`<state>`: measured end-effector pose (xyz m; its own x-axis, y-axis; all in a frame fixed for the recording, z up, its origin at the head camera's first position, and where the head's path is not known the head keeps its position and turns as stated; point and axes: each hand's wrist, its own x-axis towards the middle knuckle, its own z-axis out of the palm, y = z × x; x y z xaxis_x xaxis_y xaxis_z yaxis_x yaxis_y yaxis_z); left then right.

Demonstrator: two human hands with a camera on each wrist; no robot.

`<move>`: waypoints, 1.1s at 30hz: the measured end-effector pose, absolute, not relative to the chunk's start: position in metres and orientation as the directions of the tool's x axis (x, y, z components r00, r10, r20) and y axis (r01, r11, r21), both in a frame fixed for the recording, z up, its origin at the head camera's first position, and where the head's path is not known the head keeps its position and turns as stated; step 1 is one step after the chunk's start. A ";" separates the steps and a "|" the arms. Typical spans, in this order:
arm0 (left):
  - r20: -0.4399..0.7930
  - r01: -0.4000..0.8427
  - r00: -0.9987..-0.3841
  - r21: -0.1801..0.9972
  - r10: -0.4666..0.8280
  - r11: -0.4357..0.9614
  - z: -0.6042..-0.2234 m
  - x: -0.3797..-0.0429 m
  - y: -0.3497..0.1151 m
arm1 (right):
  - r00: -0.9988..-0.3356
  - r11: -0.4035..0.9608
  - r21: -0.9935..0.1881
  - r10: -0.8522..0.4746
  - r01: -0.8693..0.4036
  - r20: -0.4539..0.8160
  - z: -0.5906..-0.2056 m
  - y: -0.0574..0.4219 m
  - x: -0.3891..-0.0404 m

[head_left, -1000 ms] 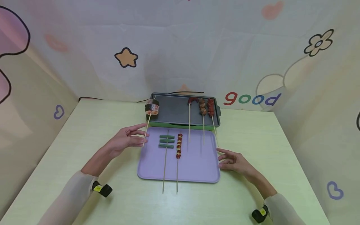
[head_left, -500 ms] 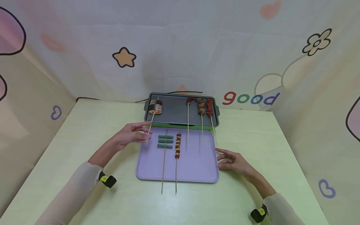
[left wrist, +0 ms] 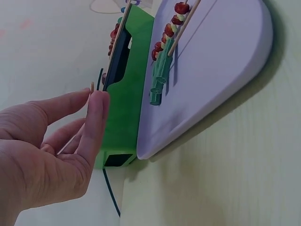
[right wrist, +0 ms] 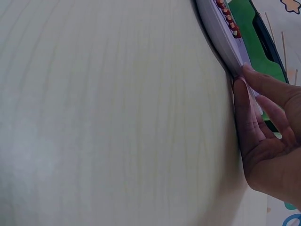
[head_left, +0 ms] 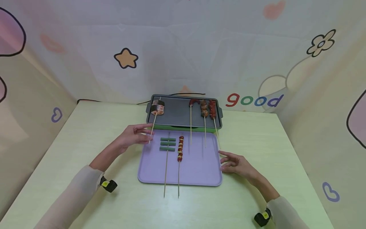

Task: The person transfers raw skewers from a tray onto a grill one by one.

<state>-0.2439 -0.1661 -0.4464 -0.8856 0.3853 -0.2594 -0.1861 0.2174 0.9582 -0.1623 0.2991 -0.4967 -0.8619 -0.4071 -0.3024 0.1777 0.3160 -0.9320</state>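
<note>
My left hand (head_left: 134, 136) pinches the lower stick of a skewer bearing a thick pinkish piece with a dark band (head_left: 157, 107). That food overlaps the left end of the dark grill plate (head_left: 174, 111) in the head view. The stick's end (left wrist: 92, 86) shows at the fingertips in the left wrist view. On the lilac tray (head_left: 200, 171) lie a skewer of green stalks (head_left: 167, 143) and one of red and pale pieces (head_left: 180, 149). My right hand (head_left: 237, 163) grips the tray's right rim, thumb and fingers at the edge (right wrist: 242, 70).
A curled dark red skewer (head_left: 194, 101), a brown meat skewer (head_left: 204, 108) and a red meat skewer (head_left: 213, 109) lie at the plate's right, sticks reaching over the tray. The green grill base (left wrist: 122, 117) stands directly behind the tray. A patterned cloth wall (head_left: 183, 57) rises behind.
My left hand has moved slightly right and forward with the banded skewer, whose food has shifted from the plate's left edge further over the plate. The right hand stays at the tray rim.
</note>
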 end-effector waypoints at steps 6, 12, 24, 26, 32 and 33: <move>-0.302 -0.210 -0.879 0.940 0.368 0.270 -0.454 -0.230 -0.179 | -0.863 0.321 -0.929 -0.398 0.185 -0.310 -0.499 0.298 -0.163; -0.321 -0.218 -0.865 0.933 0.386 0.287 -0.464 -0.197 -0.186 | -0.861 0.317 -0.931 -0.406 0.180 -0.305 -0.497 0.299 -0.161; -0.319 -0.288 -0.748 0.946 0.582 0.148 -0.479 -0.120 -0.165 | -0.860 0.297 -0.942 -0.427 0.159 -0.279 -0.497 0.299 -0.162; -0.324 -0.311 -0.737 0.942 0.593 0.128 -0.482 -0.112 -0.161 | -0.862 0.297 -0.941 -0.422 0.162 -0.281 -0.497 0.299 -0.162; -0.335 -0.350 -0.737 0.932 0.588 0.091 -0.492 -0.098 -0.149 | -0.863 0.300 -0.938 -0.413 0.173 -0.292 -0.496 0.299 -0.161; -0.336 -0.356 -0.739 0.931 0.584 0.085 -0.493 -0.096 -0.147 | -0.862 0.296 -0.940 -0.417 0.170 -0.288 -0.496 0.299 -0.161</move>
